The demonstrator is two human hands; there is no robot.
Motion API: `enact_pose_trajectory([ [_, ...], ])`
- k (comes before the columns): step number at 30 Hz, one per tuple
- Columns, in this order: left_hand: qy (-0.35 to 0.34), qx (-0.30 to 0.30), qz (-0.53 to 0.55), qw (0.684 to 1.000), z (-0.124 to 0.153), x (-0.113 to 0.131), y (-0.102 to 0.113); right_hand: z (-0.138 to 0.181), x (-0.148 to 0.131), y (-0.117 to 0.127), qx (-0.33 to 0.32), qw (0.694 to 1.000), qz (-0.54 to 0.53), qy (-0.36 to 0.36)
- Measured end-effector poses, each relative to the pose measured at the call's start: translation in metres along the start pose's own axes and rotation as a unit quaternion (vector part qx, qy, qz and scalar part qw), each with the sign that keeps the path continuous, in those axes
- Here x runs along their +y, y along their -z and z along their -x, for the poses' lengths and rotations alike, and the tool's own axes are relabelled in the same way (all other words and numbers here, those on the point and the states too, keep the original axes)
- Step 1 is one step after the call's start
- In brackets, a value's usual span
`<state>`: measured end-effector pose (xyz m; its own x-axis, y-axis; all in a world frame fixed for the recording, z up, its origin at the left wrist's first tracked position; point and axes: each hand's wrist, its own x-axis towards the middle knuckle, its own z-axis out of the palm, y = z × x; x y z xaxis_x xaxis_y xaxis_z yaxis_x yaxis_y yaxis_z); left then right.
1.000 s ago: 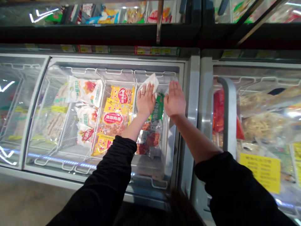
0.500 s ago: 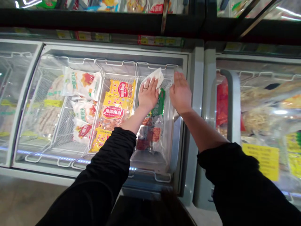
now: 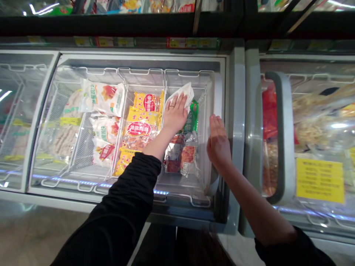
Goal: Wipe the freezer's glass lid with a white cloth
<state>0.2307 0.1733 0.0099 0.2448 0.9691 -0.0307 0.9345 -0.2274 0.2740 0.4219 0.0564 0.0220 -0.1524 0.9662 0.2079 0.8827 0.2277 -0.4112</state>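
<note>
My left hand [image 3: 175,115] presses a white cloth [image 3: 185,93] flat against the curved glass lid [image 3: 83,92] of a chest freezer, near the lid's upper right. My right hand [image 3: 217,142] lies flat with fingers together on the right end of the same lid, beside its grey handle [image 3: 213,184], lower than the left hand. Under the glass lie yellow food packets [image 3: 140,123], white packets [image 3: 102,98] and a green packet [image 3: 192,120] in wire baskets.
A second freezer [image 3: 305,140] stands to the right with a grey handle [image 3: 283,136] and a yellow label [image 3: 320,179]. Another glass lid [image 3: 13,111] is at the left. A dark shelf with price tags [image 3: 191,42] runs above. Floor shows at the lower left.
My right hand has slid down the right end of the lid, away from the top edge. My left hand and the cloth stay in nearly the same spot. The view has shifted slightly.
</note>
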Motion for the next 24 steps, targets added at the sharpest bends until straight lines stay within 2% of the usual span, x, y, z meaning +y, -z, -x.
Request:
enact_pose_trajectory([
  [2, -0.002, 0.002, 0.009, 1.0, 0.004, 0.013, -0.007, -0.001, 0.001, 0.001, 0.009, 1.0, -0.008, -0.008],
  [5, -0.069, -0.008, 0.027, 0.997, 0.041, 0.025, -0.014, -0.006, 0.002, 0.001, 0.007, 1.0, -0.009, -0.024],
  [8, -0.146, -0.044, 0.022, 0.988, 0.085, 0.018, -0.009, -0.007, 0.001, 0.002, 0.002, 0.999, -0.012, -0.031],
  [10, -0.169, -0.063, 0.013, 0.983, 0.1, 0.007, -0.002, -0.006, 0.0, 0.003, 0.001, 0.999, -0.016, -0.033],
  [12, -0.155, -0.062, 0.012, 0.986, 0.097, -0.001, 0.002, -0.005, 0.0, 0.003, -0.001, 0.999, -0.017, -0.032],
  [14, -0.113, -0.039, 0.021, 0.993, 0.084, 0.001, 0.001, -0.005, 0.002, 0.002, -0.002, 0.999, -0.018, -0.029],
  [18, -0.037, -0.001, 0.032, 0.999, 0.064, 0.03, -0.015, -0.006, 0.005, 0.002, -0.007, 1.0, -0.018, -0.01],
  [21, -0.062, -0.029, 0.013, 0.998, 0.08, 0.046, -0.024, -0.008, 0.005, 0.003, -0.021, 1.0, -0.016, -0.014],
  [24, -0.121, -0.042, 0.002, 0.992, 0.115, 0.04, -0.022, -0.011, 0.002, 0.005, -0.029, 0.999, -0.015, -0.026],
])
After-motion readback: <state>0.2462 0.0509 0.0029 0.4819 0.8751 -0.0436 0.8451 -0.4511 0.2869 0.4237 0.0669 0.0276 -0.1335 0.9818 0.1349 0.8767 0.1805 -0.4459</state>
